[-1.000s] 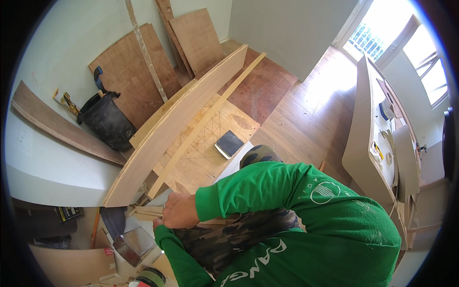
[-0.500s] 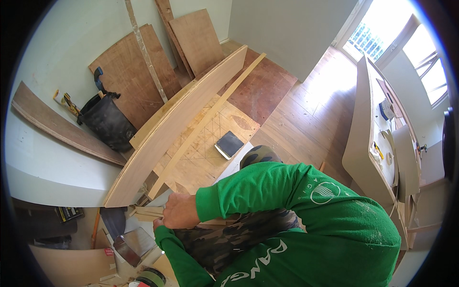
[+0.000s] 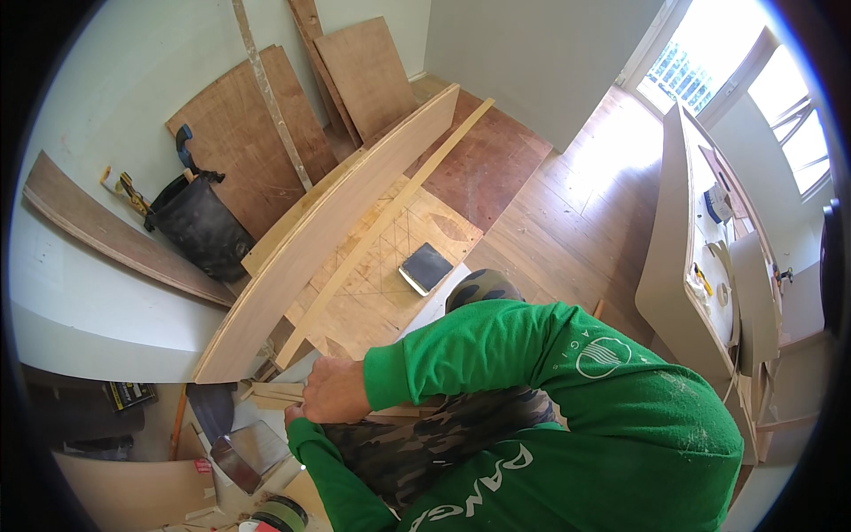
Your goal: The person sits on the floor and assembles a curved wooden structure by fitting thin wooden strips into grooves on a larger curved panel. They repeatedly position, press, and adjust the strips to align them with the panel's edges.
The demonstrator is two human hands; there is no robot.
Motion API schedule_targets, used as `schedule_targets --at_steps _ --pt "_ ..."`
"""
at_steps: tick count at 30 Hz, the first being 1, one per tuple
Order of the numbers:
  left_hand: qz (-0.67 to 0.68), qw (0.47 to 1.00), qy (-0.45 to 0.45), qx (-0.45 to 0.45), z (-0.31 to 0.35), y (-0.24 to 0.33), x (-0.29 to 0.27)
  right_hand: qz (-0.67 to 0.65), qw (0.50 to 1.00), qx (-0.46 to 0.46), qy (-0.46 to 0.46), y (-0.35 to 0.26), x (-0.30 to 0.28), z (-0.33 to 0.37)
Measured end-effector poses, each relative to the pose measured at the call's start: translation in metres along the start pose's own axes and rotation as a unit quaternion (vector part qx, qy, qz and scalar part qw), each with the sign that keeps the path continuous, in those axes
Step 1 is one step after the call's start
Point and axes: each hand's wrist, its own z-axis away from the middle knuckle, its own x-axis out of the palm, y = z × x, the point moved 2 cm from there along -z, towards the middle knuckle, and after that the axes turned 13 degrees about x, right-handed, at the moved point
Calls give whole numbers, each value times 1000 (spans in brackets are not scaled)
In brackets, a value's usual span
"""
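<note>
I see the right hand point(image 3: 335, 391) curled beside the mostly hidden left hand point(image 3: 293, 412), thin wooden strips point(image 3: 273, 391) just left of them; I cannot tell what the fingers pinch. I judge this close two-handed work, calling for steadiness next.

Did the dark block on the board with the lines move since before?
No. The dark block lies at the same spot on the lined wooden board, with no shift either way against its drawn lines.
</note>
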Motion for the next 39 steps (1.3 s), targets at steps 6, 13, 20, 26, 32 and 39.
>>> schedule_targets --at_steps 6,13,20,26,32,39 --pt "0 1000 0 0 0 1 0 2 1000 2 -1 0 -1 2" --pt "-3 1000 -1 2 0 1 -1 9 1000 1 -10 0 0 1" --pt "-2 1000 3 2 0 2 -3 8 1000 2 -2 0 4 0" --pt "-3 1000 2 4 0 3 -3 0 1000 3 -10 -1 3 0" --pt "-5 1000 5 5 -1 3 -4 -3 1000 -5 -6 0 5 0" --pt "-3 1000 7 3 -1 3 -4 12 1000 1 -14 -1 5 -2"
